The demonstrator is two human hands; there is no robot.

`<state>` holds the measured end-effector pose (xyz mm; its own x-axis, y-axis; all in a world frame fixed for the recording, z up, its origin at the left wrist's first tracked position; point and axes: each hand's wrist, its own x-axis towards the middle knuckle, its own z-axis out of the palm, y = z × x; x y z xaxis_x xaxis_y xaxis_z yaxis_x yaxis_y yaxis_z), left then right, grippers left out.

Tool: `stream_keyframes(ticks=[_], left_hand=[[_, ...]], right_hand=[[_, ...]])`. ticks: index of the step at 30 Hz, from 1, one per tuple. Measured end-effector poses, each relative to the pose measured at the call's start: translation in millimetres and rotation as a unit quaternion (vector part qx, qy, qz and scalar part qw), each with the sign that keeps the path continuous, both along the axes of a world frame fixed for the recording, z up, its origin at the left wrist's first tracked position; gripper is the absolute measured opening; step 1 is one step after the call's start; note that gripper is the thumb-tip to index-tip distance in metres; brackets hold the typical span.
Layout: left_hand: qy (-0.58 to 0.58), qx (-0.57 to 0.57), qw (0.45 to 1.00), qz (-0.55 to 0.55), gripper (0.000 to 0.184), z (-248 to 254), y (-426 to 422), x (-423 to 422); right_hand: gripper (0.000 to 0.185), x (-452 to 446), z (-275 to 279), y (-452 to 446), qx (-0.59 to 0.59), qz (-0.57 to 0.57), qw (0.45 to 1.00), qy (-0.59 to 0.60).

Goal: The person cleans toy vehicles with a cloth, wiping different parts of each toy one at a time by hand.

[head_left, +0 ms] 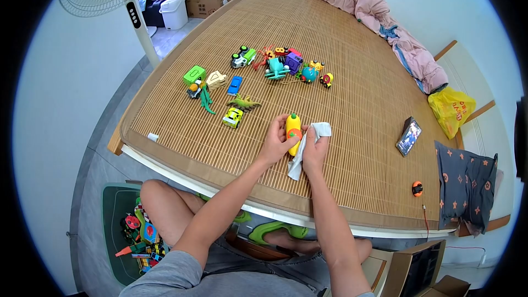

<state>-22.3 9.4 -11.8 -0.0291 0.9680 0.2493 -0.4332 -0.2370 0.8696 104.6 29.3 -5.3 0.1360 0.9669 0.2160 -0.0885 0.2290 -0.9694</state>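
My left hand (pixel 275 142) is closed around a long yellow toy (pixel 293 126) with an orange-red patch and a green tip, held upright above the bamboo mat. Pinched in my right hand (pixel 315 151) is a white cloth or wipe (pixel 297 165), whose lower end hangs down beside the toy. Beyond my hands, a yellow toy car (pixel 232 117) and a spiky green toy dinosaur (pixel 243 103) lie on the mat. A blue toy car (pixel 235 85) is a little farther back.
The bamboo mat (pixel 341 88) covers a bed. Several toys, including a teal toy plane (pixel 276 70), are clustered toward its middle. A phone (pixel 408 136) and a yellow plastic bag (pixel 452 111) are on the right. A green bin (pixel 113 231) of toys stands at lower left.
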Motion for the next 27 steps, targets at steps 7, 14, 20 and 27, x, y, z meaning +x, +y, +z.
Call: stream_keyframes(ticks=[7,14,20,27], left_hand=[[0.122,0.041,0.988,0.086,0.054,-8,7,-7],[0.035,-0.020,0.999,0.005,0.053,-3,2,-3],[0.248,0.032,0.965,0.082,0.053,10,-5,-3],[0.250,0.038,0.964,0.080,0.053,6,-3,-1]], right_hand=[[0.046,-6,-1,-1,0.107,0.110,0.982,-0.107],[0.045,-6,-2,-3,0.063,0.114,0.985,-0.116],[0.030,-4,-10,4,0.029,0.041,0.995,-0.085],[0.029,-4,-9,3,0.010,0.030,0.997,-0.076]])
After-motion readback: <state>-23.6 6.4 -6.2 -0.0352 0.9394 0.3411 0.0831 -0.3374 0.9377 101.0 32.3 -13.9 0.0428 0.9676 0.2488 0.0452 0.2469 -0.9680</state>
